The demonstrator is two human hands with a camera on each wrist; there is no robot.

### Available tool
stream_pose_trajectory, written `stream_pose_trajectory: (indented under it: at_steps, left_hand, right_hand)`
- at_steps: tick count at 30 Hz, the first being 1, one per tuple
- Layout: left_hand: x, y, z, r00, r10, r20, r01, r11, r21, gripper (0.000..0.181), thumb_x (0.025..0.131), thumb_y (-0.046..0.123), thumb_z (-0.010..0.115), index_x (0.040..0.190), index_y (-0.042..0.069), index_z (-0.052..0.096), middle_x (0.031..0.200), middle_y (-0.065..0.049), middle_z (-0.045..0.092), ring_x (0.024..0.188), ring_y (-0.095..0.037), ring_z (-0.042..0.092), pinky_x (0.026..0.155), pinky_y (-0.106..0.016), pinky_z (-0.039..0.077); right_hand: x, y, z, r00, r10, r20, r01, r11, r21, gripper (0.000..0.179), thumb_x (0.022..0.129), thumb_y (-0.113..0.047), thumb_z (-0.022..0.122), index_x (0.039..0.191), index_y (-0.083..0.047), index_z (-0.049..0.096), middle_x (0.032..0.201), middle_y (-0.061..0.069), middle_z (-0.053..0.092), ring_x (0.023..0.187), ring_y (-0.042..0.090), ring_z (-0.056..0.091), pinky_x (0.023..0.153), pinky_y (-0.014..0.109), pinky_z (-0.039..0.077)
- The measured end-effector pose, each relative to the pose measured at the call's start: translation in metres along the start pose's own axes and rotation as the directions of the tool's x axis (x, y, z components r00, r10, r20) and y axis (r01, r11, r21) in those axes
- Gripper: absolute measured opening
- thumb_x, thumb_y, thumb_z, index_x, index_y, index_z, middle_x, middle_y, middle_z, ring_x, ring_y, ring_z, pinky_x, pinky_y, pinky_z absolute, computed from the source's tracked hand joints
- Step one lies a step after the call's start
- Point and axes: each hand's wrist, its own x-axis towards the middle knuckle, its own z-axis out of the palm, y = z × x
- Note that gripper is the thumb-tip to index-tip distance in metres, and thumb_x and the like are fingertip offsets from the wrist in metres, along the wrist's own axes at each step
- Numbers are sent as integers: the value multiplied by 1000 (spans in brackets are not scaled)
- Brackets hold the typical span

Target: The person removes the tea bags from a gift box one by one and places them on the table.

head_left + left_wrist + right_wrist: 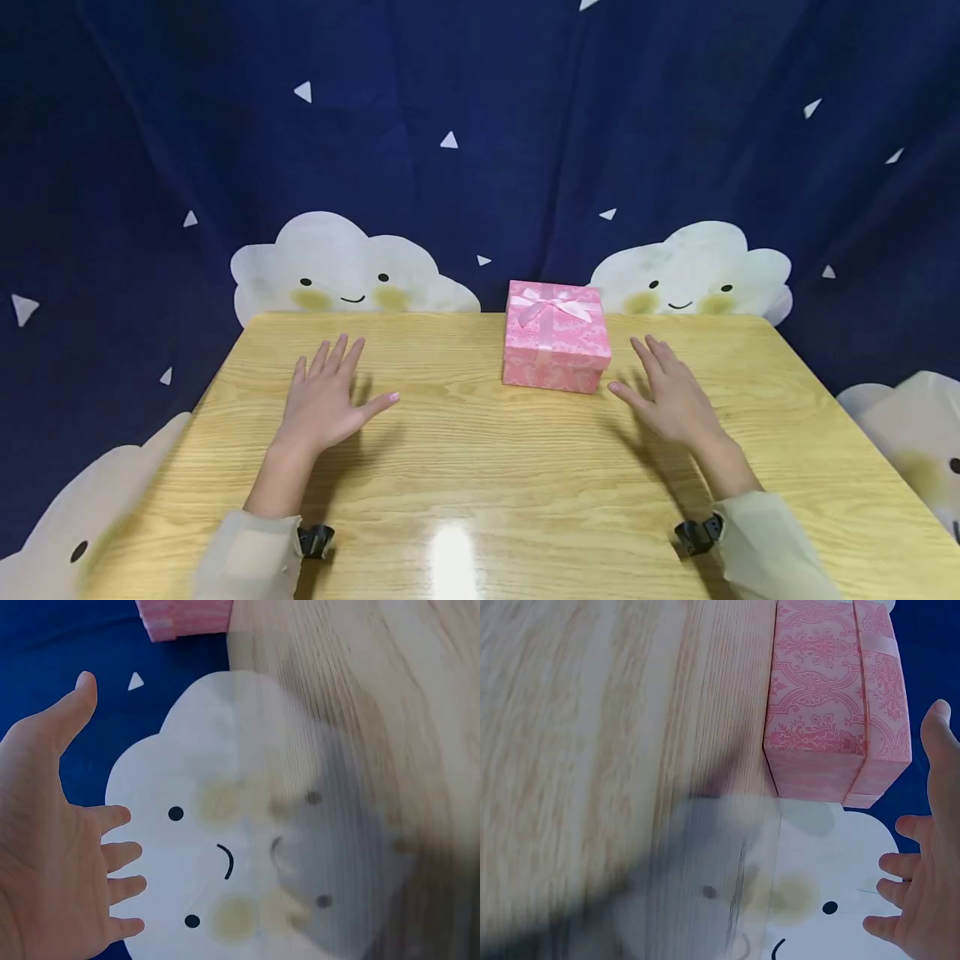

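Observation:
A pink patterned gift box [557, 342] with a ribbon bow [551, 307] on its lid stands near the table's back edge, right of the middle. My right hand [670, 398] hovers just to the right of it, fingers extended and thumb pointing toward its side. In the right wrist view the box [817, 697] shows its patterned side and lid rim beside the hand [930, 877]. Over the left part of the table is my left hand [321, 408], fingers spread, holding nothing. The left wrist view catches only a corner of the box [187, 619] beyond the thumb.
The wooden table [450, 467] has a glossy reflection near its front. Behind it hangs a dark blue curtain [480, 75] with white triangles and smiling clouds [337, 267]. Black straps with cameras [699, 533] sit at both wrists.

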Motion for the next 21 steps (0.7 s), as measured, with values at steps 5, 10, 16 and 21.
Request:
stream_pose_trajectory:
  at_steps: [5, 10, 16, 21]
  left_hand:
    - [9, 6, 3, 1000, 7, 30, -7, 1000, -27, 100, 84, 76, 43, 155, 12, 12, 161, -18, 16, 148, -43, 12, 121, -67, 8]
    - [21, 11, 8, 998, 27, 52, -23, 997, -68, 98, 85, 74, 44, 155, 11, 13, 160, -17, 20, 147, -42, 17, 121, -67, 13]
    - [35, 19, 13, 997, 68, 25, -64, 988, -140, 91, 88, 67, 48, 153, 8, 21, 157, -15, 30, 143, -40, 29, 119, -63, 24]
    - [48, 28, 14, 992, 90, 83, -63, 955, -290, 83, 90, 61, 50, 152, 11, 26, 154, -14, 36, 142, -39, 32, 118, -63, 27]
  right_hand:
    - [3, -1, 3, 1000, 14, 17, -15, 999, 31, 81, 95, -57, 46, 154, -8, 17, 157, 26, 19, 145, 47, 16, 117, 68, 22]
    - [8, -1, 3, 999, 31, 30, -34, 997, 76, 79, 96, -55, 46, 153, -8, 18, 157, 26, 19, 145, 46, 17, 115, 69, 23]
    - [18, 3, 4, 999, 12, 29, -16, 988, 155, 76, 98, -50, 47, 153, -5, 19, 156, 27, 22, 143, 47, 21, 117, 66, 23]
    - [26, 7, 9, 999, -26, 25, 19, 973, 232, 76, 97, -46, 51, 152, -3, 21, 154, 27, 26, 141, 48, 25, 117, 65, 26]
